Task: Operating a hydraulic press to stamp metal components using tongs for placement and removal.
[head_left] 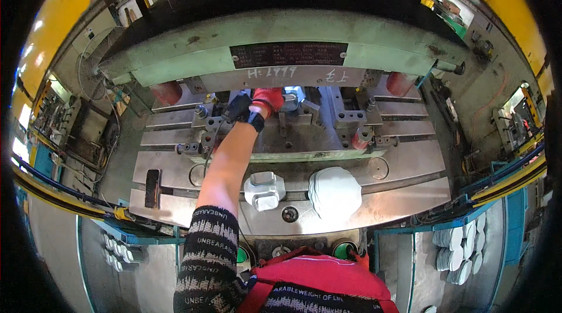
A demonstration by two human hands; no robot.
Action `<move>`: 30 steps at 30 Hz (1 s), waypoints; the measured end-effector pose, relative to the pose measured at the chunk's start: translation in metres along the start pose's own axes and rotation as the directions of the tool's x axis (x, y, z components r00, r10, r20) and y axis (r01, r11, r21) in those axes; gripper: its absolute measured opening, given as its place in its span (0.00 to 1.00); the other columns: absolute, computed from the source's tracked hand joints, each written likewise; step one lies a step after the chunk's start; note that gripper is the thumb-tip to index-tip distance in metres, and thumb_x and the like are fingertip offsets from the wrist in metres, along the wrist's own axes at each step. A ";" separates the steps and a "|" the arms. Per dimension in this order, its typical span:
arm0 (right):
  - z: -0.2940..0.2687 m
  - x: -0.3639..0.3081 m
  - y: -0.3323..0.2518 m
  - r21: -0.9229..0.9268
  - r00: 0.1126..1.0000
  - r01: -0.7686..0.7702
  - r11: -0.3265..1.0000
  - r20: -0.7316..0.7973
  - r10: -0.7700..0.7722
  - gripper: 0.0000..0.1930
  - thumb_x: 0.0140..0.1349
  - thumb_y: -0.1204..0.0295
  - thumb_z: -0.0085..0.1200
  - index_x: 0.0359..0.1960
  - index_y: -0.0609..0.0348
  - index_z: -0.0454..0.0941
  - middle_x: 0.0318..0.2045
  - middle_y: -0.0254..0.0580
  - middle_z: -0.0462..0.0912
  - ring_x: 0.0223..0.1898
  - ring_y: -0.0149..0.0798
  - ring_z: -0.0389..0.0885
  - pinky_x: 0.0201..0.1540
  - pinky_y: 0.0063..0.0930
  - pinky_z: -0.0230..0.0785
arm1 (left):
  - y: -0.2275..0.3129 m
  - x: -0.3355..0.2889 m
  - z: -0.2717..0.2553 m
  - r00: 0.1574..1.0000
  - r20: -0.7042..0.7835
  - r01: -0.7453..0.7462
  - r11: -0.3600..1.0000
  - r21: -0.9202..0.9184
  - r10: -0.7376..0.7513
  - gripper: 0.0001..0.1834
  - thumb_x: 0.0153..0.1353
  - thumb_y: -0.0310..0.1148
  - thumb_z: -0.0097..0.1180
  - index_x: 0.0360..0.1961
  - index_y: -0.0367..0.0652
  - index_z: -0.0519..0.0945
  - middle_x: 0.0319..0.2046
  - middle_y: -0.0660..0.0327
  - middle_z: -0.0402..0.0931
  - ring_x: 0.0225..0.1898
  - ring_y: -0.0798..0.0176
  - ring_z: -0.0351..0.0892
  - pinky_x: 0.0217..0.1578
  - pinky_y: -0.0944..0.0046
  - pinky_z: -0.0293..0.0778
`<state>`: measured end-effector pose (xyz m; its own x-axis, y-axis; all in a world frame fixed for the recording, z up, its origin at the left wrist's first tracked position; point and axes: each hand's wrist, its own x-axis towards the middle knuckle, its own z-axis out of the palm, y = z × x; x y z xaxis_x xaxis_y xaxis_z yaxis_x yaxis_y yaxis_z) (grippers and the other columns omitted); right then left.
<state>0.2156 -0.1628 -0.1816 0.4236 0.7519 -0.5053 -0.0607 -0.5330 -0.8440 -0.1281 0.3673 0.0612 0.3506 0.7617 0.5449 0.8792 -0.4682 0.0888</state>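
Note:
My left hand (268, 100), in a red glove, reaches far under the raised upper part of the press into the lower die (275, 137). Its fingers close on the near edge of a shiny formed metal piece (291, 102); the fingertips are partly hidden. A black strap and a small black box sit at that wrist. My right hand (359, 259), also gloved in red, is low by my body beside a green button (341, 251); its fingers are mostly hidden. A formed metal shell (264, 190) and a stack of flat metal blanks (335, 193) lie on the press bed's front.
The green upper press part (193, 61) hangs over the die, with red guide bushes (166, 94) at its sides. A dark bar (153, 188) lies on the bed's left. Formed shells (119, 251) rest on the left side table, stacked blanks (459, 248) on the right one.

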 end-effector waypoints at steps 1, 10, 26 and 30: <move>0.012 -0.017 -0.036 0.013 1.000 -0.007 1.000 -0.030 0.008 0.24 0.46 0.67 0.66 0.44 0.62 0.74 0.34 0.40 0.81 0.32 0.35 0.78 0.36 0.31 0.71 | 0.018 0.002 -0.014 0.996 0.083 -0.049 0.997 0.065 0.043 0.26 0.51 0.41 0.48 0.52 0.42 0.72 0.53 0.47 0.70 0.57 0.42 0.64 0.59 0.48 0.56; -0.003 0.003 -0.028 -0.203 1.000 0.022 0.979 -0.017 -0.027 0.30 0.49 0.63 0.65 0.49 0.70 0.70 0.36 0.43 0.80 0.35 0.35 0.78 0.39 0.31 0.71 | 0.030 -0.054 -0.135 0.978 -0.030 0.209 0.978 0.023 -0.208 0.17 0.47 0.38 0.56 0.41 0.49 0.77 0.40 0.56 0.76 0.52 0.50 0.69 0.60 0.42 0.49; -0.030 0.052 0.084 -0.570 0.971 0.200 0.797 0.009 -0.238 0.32 0.46 0.55 0.66 0.46 0.70 0.72 0.40 0.50 0.80 0.41 0.41 0.78 0.44 0.32 0.69 | 0.059 -0.054 -0.090 0.859 -0.303 0.346 0.904 -0.250 -0.413 0.39 0.39 0.41 0.68 0.53 0.42 0.64 0.48 0.46 0.66 0.51 0.42 0.67 0.50 0.52 0.67; -0.012 0.024 0.017 -0.196 1.000 -0.015 0.981 -0.030 0.009 0.36 0.45 0.54 0.66 0.49 0.72 0.69 0.40 0.51 0.79 0.40 0.41 0.78 0.43 0.31 0.69 | 0.011 -0.052 -0.072 0.853 0.016 0.479 0.770 -0.421 -0.522 0.34 0.44 0.39 0.63 0.53 0.40 0.69 0.42 0.49 0.77 0.45 0.48 0.76 0.47 0.55 0.70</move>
<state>0.2350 -0.1586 -0.2056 0.4495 0.7350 -0.5076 0.1112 -0.6099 -0.7847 -0.1595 0.2899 0.0941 -0.1545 0.9013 0.4048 0.7092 -0.1841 0.6805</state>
